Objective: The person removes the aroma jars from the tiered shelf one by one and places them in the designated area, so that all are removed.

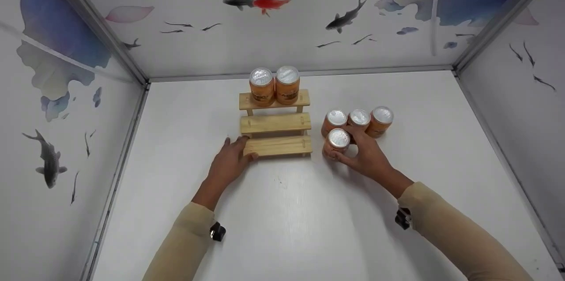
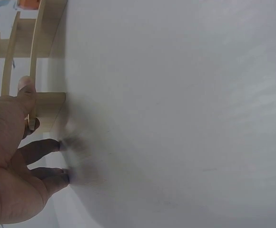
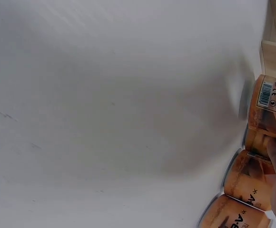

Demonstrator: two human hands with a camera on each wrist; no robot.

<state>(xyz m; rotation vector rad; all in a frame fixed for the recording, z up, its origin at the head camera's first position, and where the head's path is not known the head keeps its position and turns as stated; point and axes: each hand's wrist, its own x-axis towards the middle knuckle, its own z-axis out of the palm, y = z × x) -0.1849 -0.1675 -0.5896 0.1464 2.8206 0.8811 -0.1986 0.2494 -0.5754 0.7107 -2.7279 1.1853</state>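
A three-step wooden rack (image 1: 277, 146) stands on the white table. My left hand (image 1: 228, 162) pinches the left end of its lowest step, with the thumb in front and a finger behind; other fingertips touch the table in the left wrist view. To the right of the rack, several orange cans with silver lids stand close together. My right hand (image 1: 370, 154) grips the front can (image 1: 338, 140) of that group, its thumb at the near side and its fingers reaching in between the cans. Two more cans, a left one (image 1: 262, 87) and a right one (image 1: 287, 86), stand side by side on the top step.
Behind the gripped can is a row of three: a left can (image 1: 336, 118), a middle can (image 1: 359, 118) and a right can (image 1: 381, 121). Panels painted with fish enclose the table, including a back wall (image 1: 300, 47) and a left wall (image 1: 88, 148).
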